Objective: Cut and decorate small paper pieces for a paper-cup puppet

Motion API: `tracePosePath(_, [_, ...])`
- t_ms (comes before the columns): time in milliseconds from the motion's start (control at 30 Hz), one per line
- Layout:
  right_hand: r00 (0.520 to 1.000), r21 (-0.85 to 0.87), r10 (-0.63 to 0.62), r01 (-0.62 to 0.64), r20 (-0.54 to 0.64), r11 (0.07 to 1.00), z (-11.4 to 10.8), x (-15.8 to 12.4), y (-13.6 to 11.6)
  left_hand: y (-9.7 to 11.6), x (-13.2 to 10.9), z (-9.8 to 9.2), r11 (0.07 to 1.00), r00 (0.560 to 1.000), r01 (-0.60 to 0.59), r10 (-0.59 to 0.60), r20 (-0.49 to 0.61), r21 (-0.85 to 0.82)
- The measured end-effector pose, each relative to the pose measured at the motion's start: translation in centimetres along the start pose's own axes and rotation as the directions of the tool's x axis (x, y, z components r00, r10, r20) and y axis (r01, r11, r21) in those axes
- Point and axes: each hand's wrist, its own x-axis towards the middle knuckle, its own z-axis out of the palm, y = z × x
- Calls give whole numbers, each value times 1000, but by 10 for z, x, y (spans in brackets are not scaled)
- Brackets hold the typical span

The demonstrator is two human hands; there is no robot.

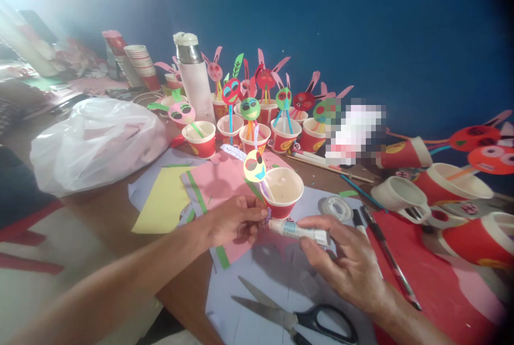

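Note:
My left hand (241, 219) pinches a small purple paper piece (268, 216) between thumb and fingertips. In my right hand (341, 259) is a white glue stick (299, 231), its tip touching or very close to that piece. Just behind them stands a red and white paper cup (283, 192) with a yellow paper face (254, 166) on a straw at its left rim. Open scissors (287, 318) with black handles lie on the pale paper (249, 302) below my hands. Pink paper (219, 179) edged with green strips lies under my left hand.
Several cups with paper faces, such as a green one (249, 109), line the back by a white flask (195, 77). At left sit a white plastic bag (98, 141) and yellow paper (163, 203). Right are a tape roll (336, 208), a pen (391, 256), a mug (401, 197) and red paper (437, 275).

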Motion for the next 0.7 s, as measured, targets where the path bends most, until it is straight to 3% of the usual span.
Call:
tracePosePath(133, [998, 32, -68, 69, -18, 997, -1, -1, 3, 1, 0, -1, 999, 1000, 7, -6, -18, 40])
tracePosePath(267, [997, 87, -39, 45, -68, 995, 0, -4, 4, 7, 0, -2, 996, 998, -13, 19, -63, 91])
tracePosePath(433, [994, 247, 107, -97, -31, 964, 4, -8, 7, 13, -2, -3, 980, 990, -39, 64, -124, 194])
tracePosePath(700, [934, 393, 334, -263, -125, 881, -5, -2, 8, 14, -4, -6, 925, 966, -122, 193, -170, 359])
